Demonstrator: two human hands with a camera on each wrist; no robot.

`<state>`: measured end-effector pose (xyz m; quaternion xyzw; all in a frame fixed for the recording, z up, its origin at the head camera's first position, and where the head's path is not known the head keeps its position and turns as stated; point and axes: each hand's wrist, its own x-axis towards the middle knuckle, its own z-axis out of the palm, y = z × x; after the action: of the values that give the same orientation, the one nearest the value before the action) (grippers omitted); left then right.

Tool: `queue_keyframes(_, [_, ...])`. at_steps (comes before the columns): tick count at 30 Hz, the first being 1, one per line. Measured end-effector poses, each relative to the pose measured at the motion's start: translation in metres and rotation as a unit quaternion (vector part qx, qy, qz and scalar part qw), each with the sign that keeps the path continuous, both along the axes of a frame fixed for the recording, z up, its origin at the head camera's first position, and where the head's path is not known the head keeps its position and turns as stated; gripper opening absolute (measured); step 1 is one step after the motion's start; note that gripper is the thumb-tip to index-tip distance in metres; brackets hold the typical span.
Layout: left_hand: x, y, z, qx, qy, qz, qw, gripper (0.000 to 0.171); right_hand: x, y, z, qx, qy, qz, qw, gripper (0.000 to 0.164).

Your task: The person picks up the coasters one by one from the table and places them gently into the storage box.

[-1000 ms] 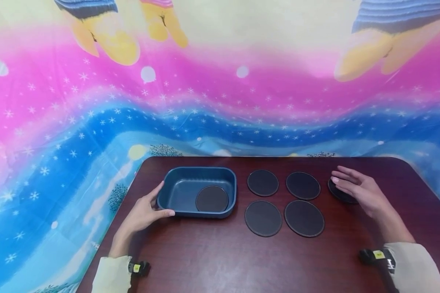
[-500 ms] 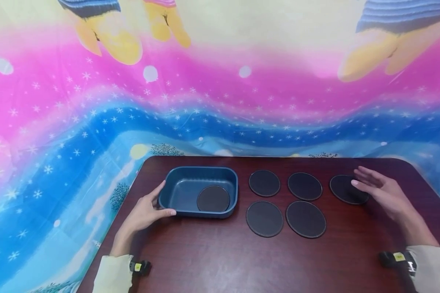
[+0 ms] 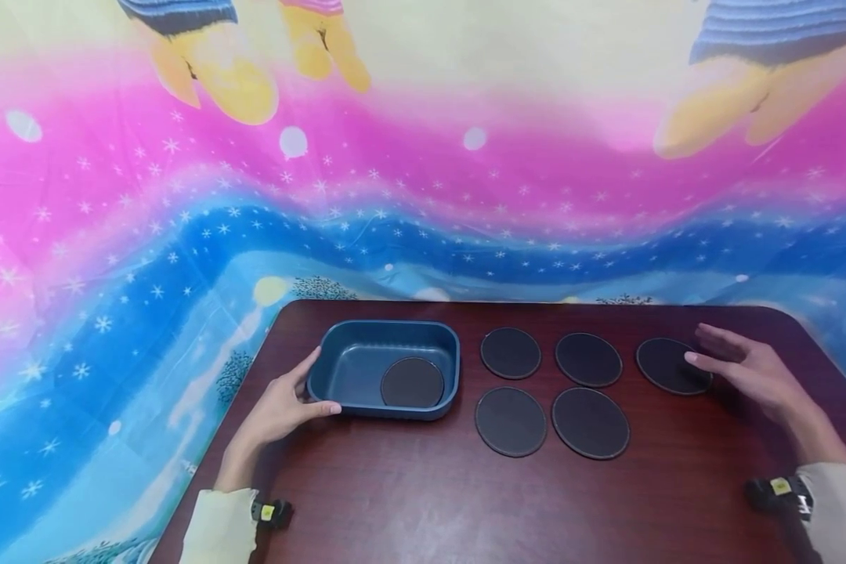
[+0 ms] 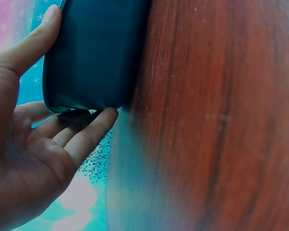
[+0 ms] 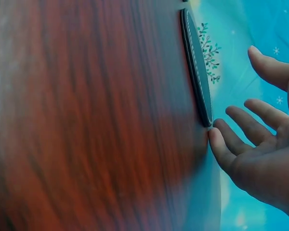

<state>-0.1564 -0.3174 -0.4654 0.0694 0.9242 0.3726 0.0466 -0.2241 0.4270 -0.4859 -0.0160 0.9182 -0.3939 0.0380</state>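
My left hand [image 3: 275, 409] pinches the blue container [image 3: 348, 376] at its left end; light pressure should stop it skidding. My right hand [image 3: 764, 377], fingers spread and holding nothing, is at the right edge of the rightmost black disc [image 3: 666, 365], flat on the table [image 3: 409, 501]; I'd raise that rim with a fingertip before pinching.

This is looking like a staged indoor set: a snowflake-printed cloth backdrop [image 3: 423, 188] is hanging behind the wood-grain worktop [image 3: 423, 501].
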Motion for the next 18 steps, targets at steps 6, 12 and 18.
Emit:
queue_keyframes(6, [0.000, -0.001, -0.001, 0.001, 0.002, 0.000, 1.0000, 0.112, -0.006, 0.001, 0.001, 0.029, -0.025, 0.032, 0.999, 0.092])
queue_keyframes(12, [0.000, -0.002, -0.003, 0.006, 0.001, -0.001, 1.0000, 0.112, -0.009, -0.006, 0.003, 0.096, -0.024, 0.053, 0.994, 0.098])
queue_keyframes(18, [-0.001, -0.001, -0.003, 0.005, 0.003, 0.000, 1.0000, 0.113, -0.011, -0.011, 0.002, 0.108, 0.005, 0.069, 0.992, 0.093])
